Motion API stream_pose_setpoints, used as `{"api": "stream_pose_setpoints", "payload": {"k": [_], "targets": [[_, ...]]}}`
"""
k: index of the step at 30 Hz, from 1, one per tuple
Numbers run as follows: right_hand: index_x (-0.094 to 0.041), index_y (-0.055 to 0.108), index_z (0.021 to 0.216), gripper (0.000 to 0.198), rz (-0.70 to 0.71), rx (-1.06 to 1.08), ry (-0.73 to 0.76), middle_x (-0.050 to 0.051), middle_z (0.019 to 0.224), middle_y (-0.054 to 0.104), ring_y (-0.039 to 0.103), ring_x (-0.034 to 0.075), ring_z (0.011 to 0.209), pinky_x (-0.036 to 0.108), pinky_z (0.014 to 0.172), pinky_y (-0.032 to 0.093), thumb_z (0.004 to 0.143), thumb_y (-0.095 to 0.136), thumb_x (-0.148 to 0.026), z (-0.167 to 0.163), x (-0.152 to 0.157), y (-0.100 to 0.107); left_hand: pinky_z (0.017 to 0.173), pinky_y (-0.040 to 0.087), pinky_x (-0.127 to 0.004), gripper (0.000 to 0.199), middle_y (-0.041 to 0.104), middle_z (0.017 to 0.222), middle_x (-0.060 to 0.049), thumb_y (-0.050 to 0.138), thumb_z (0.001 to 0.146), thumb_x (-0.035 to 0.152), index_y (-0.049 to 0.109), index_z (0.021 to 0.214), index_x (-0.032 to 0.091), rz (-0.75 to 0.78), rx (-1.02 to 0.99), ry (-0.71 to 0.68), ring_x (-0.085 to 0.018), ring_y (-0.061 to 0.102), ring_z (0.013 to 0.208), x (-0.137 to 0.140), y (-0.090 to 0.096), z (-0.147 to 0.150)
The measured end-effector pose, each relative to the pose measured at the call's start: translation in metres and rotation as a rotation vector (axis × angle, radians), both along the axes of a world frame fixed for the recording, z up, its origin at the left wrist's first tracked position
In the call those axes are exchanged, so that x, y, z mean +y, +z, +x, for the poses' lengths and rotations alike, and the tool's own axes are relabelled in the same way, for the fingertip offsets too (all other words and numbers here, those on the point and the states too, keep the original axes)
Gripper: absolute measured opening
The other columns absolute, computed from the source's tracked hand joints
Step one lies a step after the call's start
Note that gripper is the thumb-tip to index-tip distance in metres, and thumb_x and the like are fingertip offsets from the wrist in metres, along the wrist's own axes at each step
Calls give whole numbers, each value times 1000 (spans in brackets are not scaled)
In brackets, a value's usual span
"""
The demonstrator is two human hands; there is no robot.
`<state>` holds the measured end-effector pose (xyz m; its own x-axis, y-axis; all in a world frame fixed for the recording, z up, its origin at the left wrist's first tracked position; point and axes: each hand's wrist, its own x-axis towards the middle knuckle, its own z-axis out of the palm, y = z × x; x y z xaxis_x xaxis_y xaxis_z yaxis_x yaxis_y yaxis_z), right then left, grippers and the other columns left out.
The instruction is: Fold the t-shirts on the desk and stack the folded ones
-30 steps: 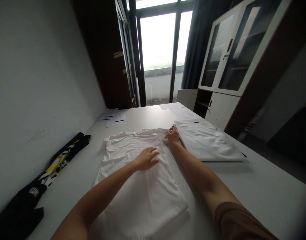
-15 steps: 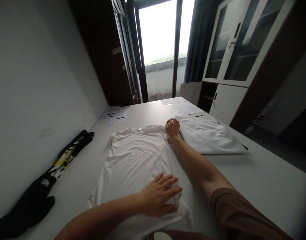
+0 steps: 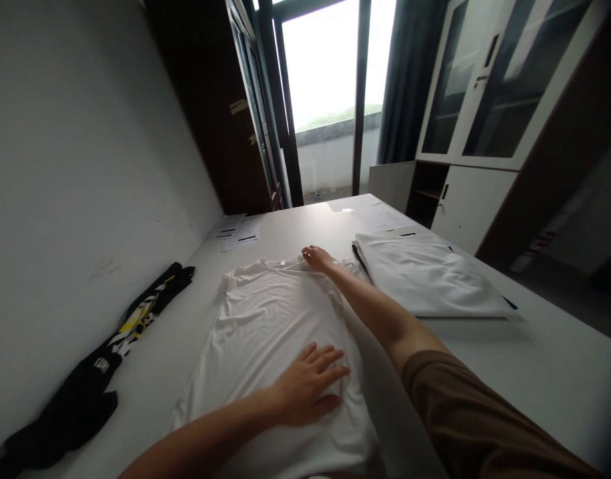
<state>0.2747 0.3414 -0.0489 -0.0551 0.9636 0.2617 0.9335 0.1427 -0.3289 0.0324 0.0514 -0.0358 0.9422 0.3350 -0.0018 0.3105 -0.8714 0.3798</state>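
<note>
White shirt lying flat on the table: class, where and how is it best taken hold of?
Probably pinch the white shirt at the shoulder on the person's left, coming in from that side: the cloth lies flat, so its thin edge suits a pinch, and the right forearm crosses near the opposite shoulder.

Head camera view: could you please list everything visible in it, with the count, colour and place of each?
table: one, white, centre
shirt: one, white, spread on the table
folded cloth: one pile, white with dark edges, table's right side
dark garment: one, black with yellow and white pattern, table's left side
papers: several, white, table's far left and far right
glass door: one, dark-framed, beyond the table
curtain: one, dark, right of the glass door
cupboard: one, dark brown, far left
cabinet: one, white, far right
wall: one, grey, left
sleeve: one, brown, right arm
left hand: one, on the shirt's near part
right hand: one, at the shirt's far edge
</note>
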Motion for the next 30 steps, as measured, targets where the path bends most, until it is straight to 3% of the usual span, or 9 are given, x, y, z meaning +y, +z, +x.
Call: {"api": "stream_pose_setpoints", "payload": {"k": [7,11,16,23,30], "targets": [[-24,75,123,35,-74,-88,87,10,127,69,62,24,116,29,98,46,100,49,-28,-27,9,-17,127,19,-59,60,32,169,-10,49,103,51,38,157,28,27,12,-7,-33,28,156,-4,5,3],[-27,72,130,38,-109,-110,99,10,132,67,63,26,118,36,103,46,97,54,-35,-35,16,-22,128,18,-57,58,33,169,-10,43,106,52,37,158,27,39,12,13,-32,27,157,-16,13,2],[-30,65,137,41,-131,-112,127,7,144,61,55,26,133,43,113,39,99,51,-35,-29,30,-25,128,19,-57,57,34,168,-11,45,106,51,39,157,26,23,26,9,-31,26,157,-24,21,-4],[-25,57,148,48,-85,-122,160,10,157,49,40,25,148,45,122,29,102,49,-36,-21,31,-31,126,23,-59,65,32,168,-12,55,101,55,39,158,27,31,40,136,-36,26,156,-10,31,-26],[-26,63,140,40,-15,-132,169,10,150,56,47,23,144,42,121,32,103,50,-33,-30,24,-28,126,22,-59,71,29,169,-14,55,99,61,39,158,26,4,50,38,-38,25,157,-28,32,-19]]}}
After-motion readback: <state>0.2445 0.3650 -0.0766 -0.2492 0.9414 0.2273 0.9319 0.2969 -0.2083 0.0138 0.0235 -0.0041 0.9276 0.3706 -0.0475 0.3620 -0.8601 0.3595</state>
